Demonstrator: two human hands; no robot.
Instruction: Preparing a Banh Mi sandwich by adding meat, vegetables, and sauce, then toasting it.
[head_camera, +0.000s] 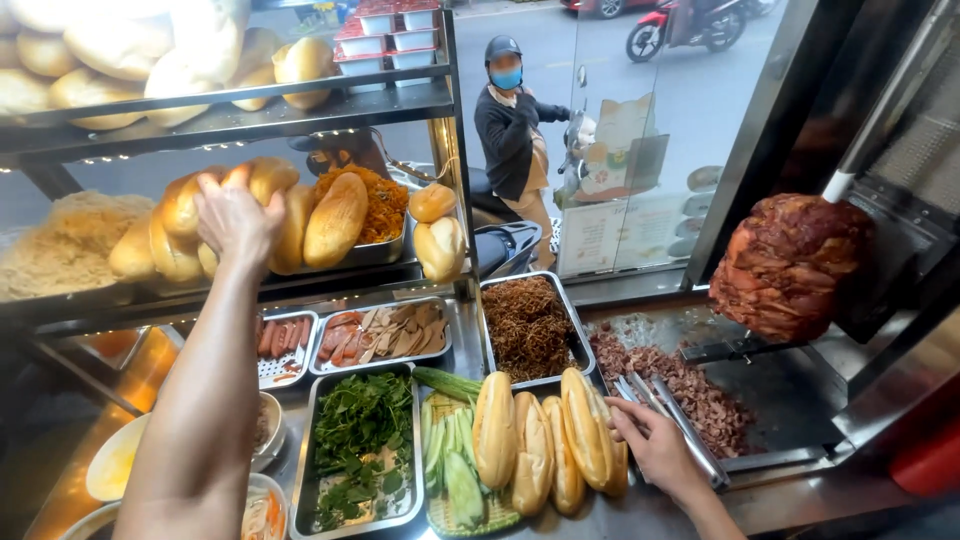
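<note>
The left hand (235, 215) reaches up, fingers curled over a bread roll (262, 180) on the shelf (330, 275). The right hand (655, 445) grips metal tongs (675, 415) at the desk's right edge. Trays hold herbs (362, 440) and sliced meats (385, 335).

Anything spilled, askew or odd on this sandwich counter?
Mostly orderly. Shaved meat lies loose on the griddle under the spit, normal for carving. The left hand reaches a shelf loaf; the right hand holds metal tongs beside four split loaves. Nothing looks damaged.
</note>
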